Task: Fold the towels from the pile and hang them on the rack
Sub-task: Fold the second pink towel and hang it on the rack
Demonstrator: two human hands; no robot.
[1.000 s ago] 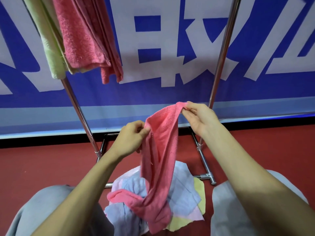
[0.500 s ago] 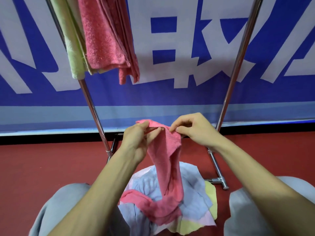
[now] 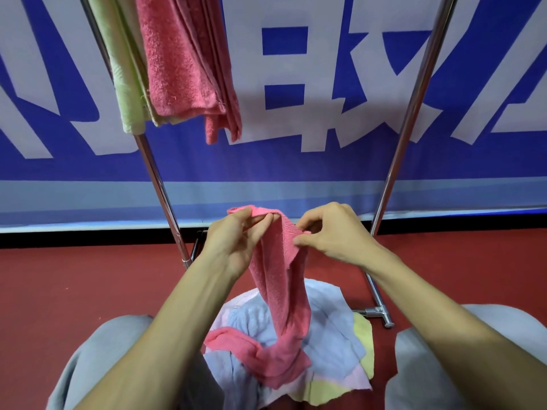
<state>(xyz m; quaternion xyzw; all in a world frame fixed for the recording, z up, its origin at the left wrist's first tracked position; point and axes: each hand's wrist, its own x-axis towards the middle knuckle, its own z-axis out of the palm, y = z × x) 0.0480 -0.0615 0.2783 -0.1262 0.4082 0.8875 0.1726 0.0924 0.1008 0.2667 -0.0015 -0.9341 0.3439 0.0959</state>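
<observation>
A pink towel hangs from both my hands in the middle of the view, its lower end trailing onto the pile of light blue, yellow and pale pink towels on the floor between my knees. My left hand pinches the towel's top edge. My right hand pinches the same edge just to the right, close beside the left. The metal rack stands behind, with a green towel and pink towels hanging at its upper left.
The rack's right pole slants up on the right, and its foot rests on the red floor beside the pile. A blue and white banner fills the background. My grey-clad knees sit at both lower corners.
My hands have come together: the right hand slid left along the towel's top edge, and the stretched edge is now bunched between them. The view tilted slightly downward.
</observation>
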